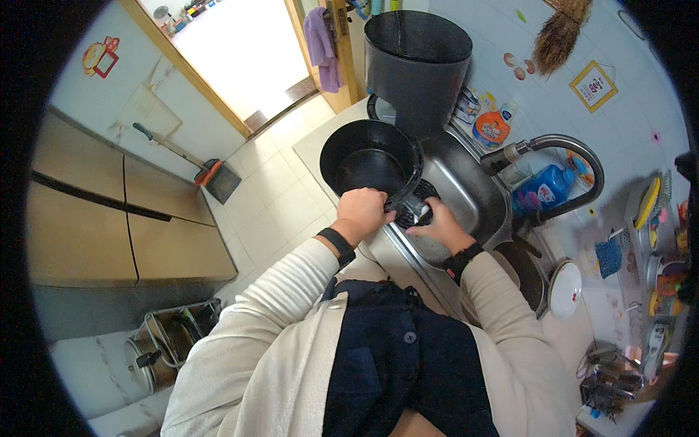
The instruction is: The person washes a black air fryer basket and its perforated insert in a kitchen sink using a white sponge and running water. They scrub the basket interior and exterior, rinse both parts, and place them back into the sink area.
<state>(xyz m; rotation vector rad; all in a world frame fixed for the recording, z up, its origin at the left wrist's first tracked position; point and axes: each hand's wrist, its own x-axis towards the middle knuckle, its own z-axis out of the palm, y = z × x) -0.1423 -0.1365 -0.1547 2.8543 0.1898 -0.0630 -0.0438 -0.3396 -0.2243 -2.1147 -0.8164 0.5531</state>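
Note:
A round black basket (371,158), like an air fryer's, is tilted with its dark inside facing me. My left hand (363,210) grips its near rim beside the handle. My right hand (439,224) holds a black perforated rack (426,188) at the basket's right side, over the near edge of the steel sink (464,185). Something pale and shiny shows between my right fingers and the handle; what it is I cannot tell. Behind the basket stands a tall dark grey appliance (418,65) with a glossy black top.
A curved faucet (573,142) reaches over the sink from the right. Behind it stand an orange bottle (494,128) and a blue detergent bottle (546,188). A pan (524,273) and a white plate (565,289) lie right of the sink. A refrigerator (87,224) is at left.

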